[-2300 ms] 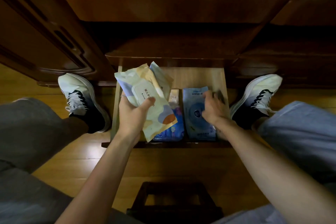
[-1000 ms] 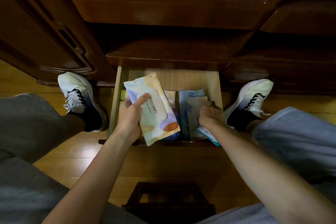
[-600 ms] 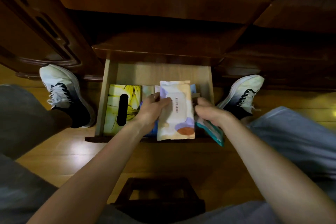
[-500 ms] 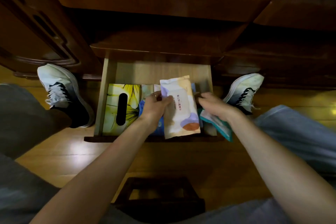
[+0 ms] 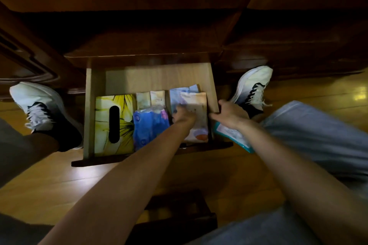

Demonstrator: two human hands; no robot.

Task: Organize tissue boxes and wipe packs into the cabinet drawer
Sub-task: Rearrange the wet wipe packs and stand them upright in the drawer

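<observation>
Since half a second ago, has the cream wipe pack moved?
Yes. The cream wipe pack has gone down flat into the drawer, beside its right wall, under the left hand.

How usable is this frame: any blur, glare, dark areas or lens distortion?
Head view: dim overall, cabinet nearly black; left hand motion-blurred over the cream wipe pack; bright glare on the floor at right; wide-angle bending toward the edges.
</observation>
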